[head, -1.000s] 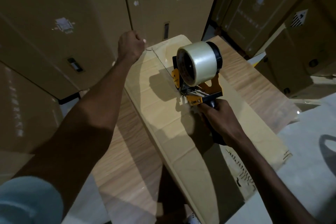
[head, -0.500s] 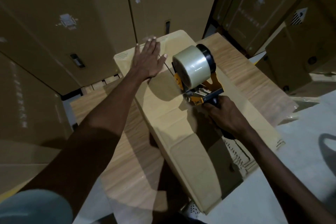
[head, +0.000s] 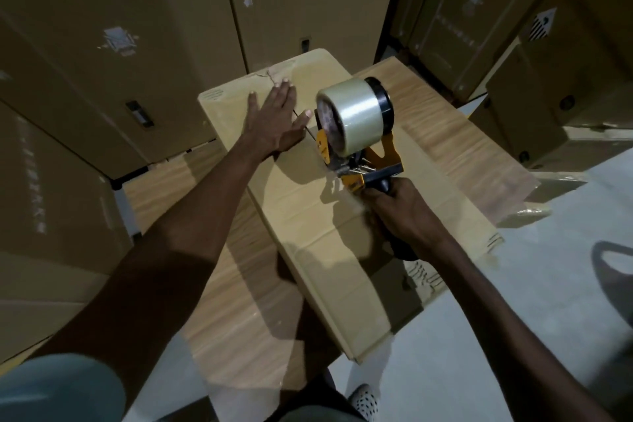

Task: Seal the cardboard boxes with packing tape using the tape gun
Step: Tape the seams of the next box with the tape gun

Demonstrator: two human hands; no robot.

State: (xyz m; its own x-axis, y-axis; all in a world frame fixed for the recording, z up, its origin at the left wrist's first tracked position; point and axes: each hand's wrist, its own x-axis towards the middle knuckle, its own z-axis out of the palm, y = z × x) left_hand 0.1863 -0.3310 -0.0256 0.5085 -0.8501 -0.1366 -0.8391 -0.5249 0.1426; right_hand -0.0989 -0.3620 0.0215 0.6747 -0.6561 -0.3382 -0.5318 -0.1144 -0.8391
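Long tan cardboard box (head: 329,216), frame centre on wood-grain table (head: 219,312): left hand (head: 274,123) flat, fingers straight, pressing flaps; right hand (head: 400,216) gripping orange tape gun (head: 356,144) at seam; risk: tape likely wanders off-seam or wrinkles if flaps spring.

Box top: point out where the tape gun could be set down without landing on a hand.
Free: the near stretch of the cardboard box top, behind the right hand; also the wooden table strip right of the box. Crowded: the far end, where the left hand lies flat beside the tape gun.
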